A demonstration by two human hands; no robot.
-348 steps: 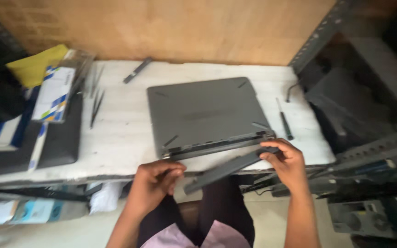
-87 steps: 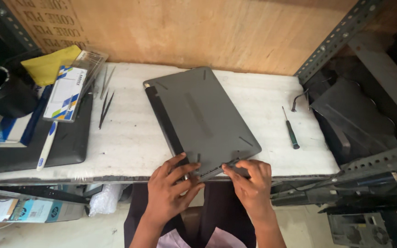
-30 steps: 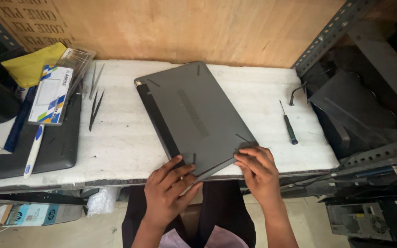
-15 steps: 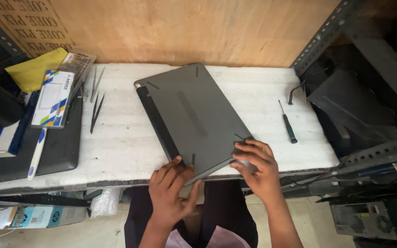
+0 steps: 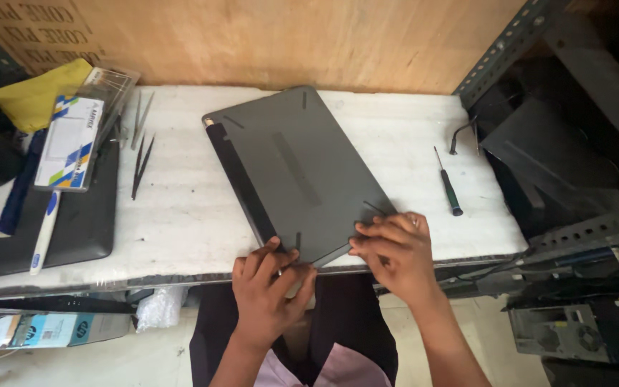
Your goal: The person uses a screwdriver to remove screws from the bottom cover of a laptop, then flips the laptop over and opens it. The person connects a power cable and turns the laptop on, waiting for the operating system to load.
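A dark grey laptop (image 5: 291, 168) lies bottom side up and turned at an angle on the white table (image 5: 180, 215). My left hand (image 5: 270, 287) grips its near corner at the table's front edge, fingers curled over the casing. My right hand (image 5: 395, 251) presses its fingers on the laptop's near right corner. Both hands touch the laptop's bottom cover.
A screwdriver (image 5: 448, 183) with a dark handle lies right of the laptop. Black tweezers (image 5: 141, 161) lie to the left, beside a second dark laptop (image 5: 73, 222) stacked with boxes, a toothbrush and a yellow cloth (image 5: 37, 97). A wooden board stands behind; metal shelving (image 5: 560, 143) is at the right.
The laptop has stayed at its angle. My left hand has closed further onto the near corner, and my right hand has shifted slightly along the near right edge.
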